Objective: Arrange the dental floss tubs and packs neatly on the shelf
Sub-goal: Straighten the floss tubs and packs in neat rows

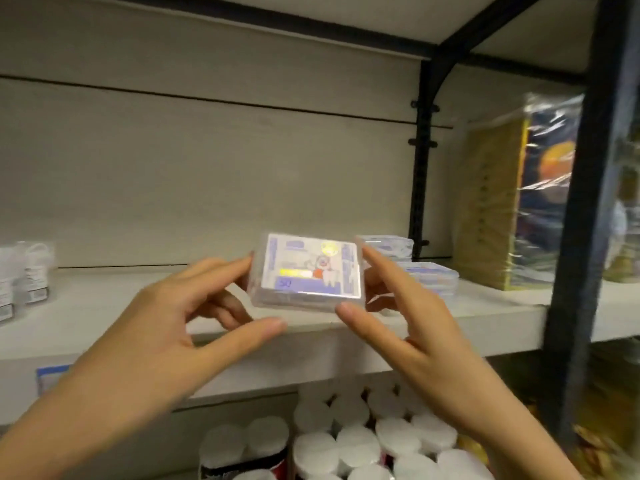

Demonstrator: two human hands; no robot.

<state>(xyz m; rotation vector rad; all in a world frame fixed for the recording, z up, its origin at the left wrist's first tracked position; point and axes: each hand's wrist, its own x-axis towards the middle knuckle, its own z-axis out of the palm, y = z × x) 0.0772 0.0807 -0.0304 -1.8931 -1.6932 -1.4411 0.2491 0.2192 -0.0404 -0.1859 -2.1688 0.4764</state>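
The shelf (104,306) ran wide before you, with a stack (431,276) of packs lying at its right, just behind your right hand (415,320). You held one pack (311,271) above the shelf's front edge, your left hand (162,330) and right hand pinching its sides with light fingers (379,270). The glossy case could have slipped from so thin a grip, or knocked the stack askew on landing.
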